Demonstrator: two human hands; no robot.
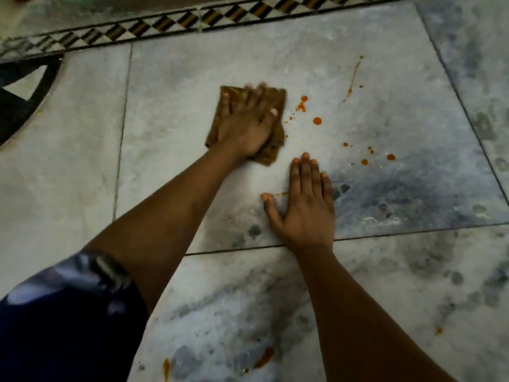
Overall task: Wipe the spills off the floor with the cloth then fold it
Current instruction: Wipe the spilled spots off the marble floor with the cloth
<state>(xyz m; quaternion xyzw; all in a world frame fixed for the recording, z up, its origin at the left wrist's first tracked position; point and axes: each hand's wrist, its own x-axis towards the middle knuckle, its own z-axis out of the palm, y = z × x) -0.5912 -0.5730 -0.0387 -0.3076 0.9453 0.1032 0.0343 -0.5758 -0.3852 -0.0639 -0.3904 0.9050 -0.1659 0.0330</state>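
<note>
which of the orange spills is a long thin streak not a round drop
The orange streak at the far right of the tile, beyond the round drops. It runs as a narrow slanted line; the others near the cloth are small dots.

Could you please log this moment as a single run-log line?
step: wiping | left hand: pressing cloth on floor | right hand: flat on floor | spills: remaining | fold: pending

— How is the light here?
— It is dim and soft. The marble floor [385,119] is palest near the flat left hand [246,125] and darker toward the corners.
— Is the picture sharp?
— Not fully. The fingertips [254,86] of that hand are smeared, and the patterned sleeve [82,274] is blurred. The border strip [165,23] bends, because the lens is wide.
</note>
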